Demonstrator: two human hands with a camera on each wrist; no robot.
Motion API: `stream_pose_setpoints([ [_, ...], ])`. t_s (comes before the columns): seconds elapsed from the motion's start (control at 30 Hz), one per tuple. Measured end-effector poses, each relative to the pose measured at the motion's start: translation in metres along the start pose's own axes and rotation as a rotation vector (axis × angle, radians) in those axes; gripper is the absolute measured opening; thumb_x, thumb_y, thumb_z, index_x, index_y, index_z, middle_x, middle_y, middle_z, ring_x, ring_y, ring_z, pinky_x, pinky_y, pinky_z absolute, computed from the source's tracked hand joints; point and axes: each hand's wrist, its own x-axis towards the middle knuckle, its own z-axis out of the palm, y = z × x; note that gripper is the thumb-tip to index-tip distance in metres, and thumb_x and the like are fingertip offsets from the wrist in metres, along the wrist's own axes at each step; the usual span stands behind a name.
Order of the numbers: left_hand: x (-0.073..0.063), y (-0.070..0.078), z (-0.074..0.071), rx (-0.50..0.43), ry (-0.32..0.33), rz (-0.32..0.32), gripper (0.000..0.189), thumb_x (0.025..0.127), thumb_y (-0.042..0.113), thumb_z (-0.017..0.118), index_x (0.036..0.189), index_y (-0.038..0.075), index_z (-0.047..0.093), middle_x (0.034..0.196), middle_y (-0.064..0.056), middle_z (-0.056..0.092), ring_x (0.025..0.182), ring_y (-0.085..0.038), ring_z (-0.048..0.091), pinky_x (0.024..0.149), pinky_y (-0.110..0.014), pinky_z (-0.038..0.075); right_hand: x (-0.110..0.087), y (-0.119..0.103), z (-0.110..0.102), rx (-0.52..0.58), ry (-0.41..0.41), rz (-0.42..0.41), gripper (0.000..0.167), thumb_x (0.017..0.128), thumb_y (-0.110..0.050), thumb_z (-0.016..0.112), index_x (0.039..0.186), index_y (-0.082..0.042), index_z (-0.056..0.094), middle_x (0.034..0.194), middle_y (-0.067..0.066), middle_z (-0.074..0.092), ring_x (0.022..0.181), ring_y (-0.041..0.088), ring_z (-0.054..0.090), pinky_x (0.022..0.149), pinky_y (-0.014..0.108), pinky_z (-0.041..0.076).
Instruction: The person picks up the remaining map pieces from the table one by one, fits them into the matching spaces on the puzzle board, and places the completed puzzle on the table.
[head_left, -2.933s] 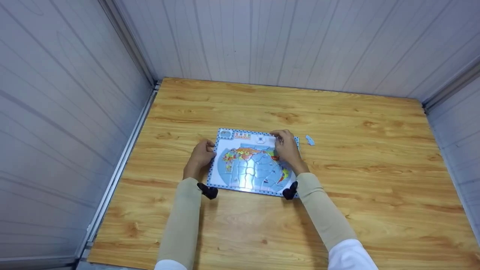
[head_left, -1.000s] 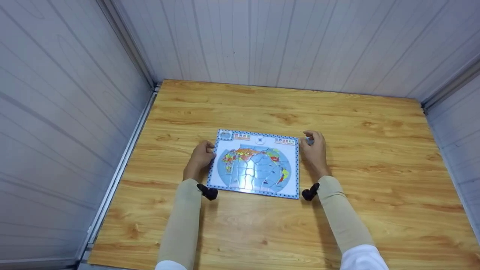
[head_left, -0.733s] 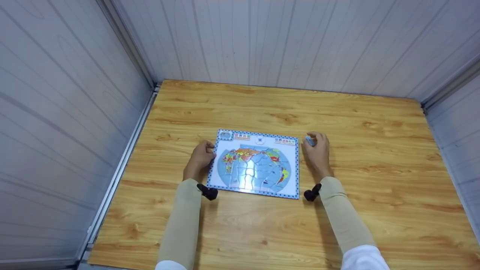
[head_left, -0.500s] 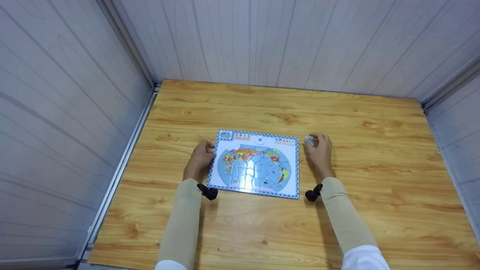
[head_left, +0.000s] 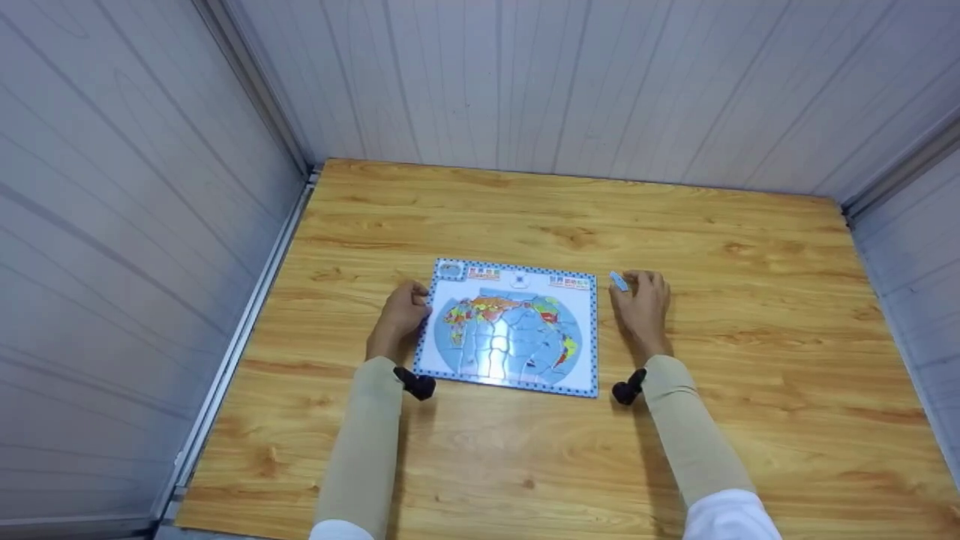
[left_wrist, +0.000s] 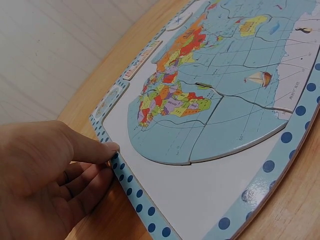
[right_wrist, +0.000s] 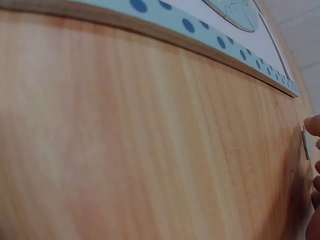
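A world-map jigsaw puzzle (head_left: 517,330) with a blue dotted border lies flat on the wooden table. My left hand (head_left: 403,309) holds its left edge. In the left wrist view the thumb (left_wrist: 111,149) presses on the border, with the fingers curled beside and below the edge. A small light-blue puzzle piece (head_left: 619,281) lies just off the board's upper right corner. Close against that piece is my right hand (head_left: 643,304), fingers loosely bent. The right wrist view catches only its fingertips (right_wrist: 313,126), at the right edge, next to the piece (right_wrist: 306,142).
The wooden table (head_left: 750,315) reaches back to a pale panel wall (head_left: 540,90). Another panel wall (head_left: 135,262) stands at the left. Black wrist mounts (head_left: 417,383) hang close to the board's lower corners.
My right hand has left the board's upper right, gone over the loose piece, then drifted slightly right and toward me. The piece has stayed nearly in place. My left hand has not moved.
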Motion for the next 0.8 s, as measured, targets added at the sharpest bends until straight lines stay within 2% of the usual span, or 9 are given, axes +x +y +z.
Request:
stream_pose_setpoints([
  [0.3, 0.0025, 0.0004, 0.0001, 0.005, 0.004, -0.004, 0.028, 0.095, 0.007, 0.053, 0.122, 0.009, 0.049, 0.108, -0.009, 0.051, 0.095, -0.021, 0.051, 0.082, -0.032, 0.043, -0.0002, 0.0015, -0.0009, -0.075, 0.01, 0.004, 0.037, 0.089, -0.03, 0.066, 0.115, -0.004, 0.061, 0.126, 0.016, 0.045, 0.122, 0.034, 0.036, 0.104, 0.047, 0.027],
  [0.5, 0.002, 0.0009, 0.0001, 0.026, 0.009, 0.015, 0.029, 0.095, 0.008, 0.054, 0.123, 0.007, 0.049, 0.107, -0.009, 0.052, 0.095, -0.021, 0.051, 0.083, -0.032, 0.043, 0.0002, 0.0035, -0.0003, -0.059, 0.013, 0.022, 0.032, 0.092, -0.027, 0.064, 0.115, -0.005, 0.062, 0.129, 0.016, 0.044, 0.122, 0.034, 0.034, 0.104, 0.047, 0.026],
  [0.8, 0.0021, 0.0005, 0.0006, 0.046, 0.017, 0.011, 0.03, 0.094, 0.007, 0.055, 0.123, 0.009, 0.049, 0.106, -0.008, 0.053, 0.094, -0.02, 0.052, 0.082, -0.032, 0.043, -0.0003, 0.0042, 0.0007, -0.03, 0.03, 0.027, 0.03, 0.092, -0.024, 0.063, 0.114, -0.003, 0.061, 0.127, 0.015, 0.044, 0.12, 0.033, 0.035, 0.103, 0.046, 0.026],
])
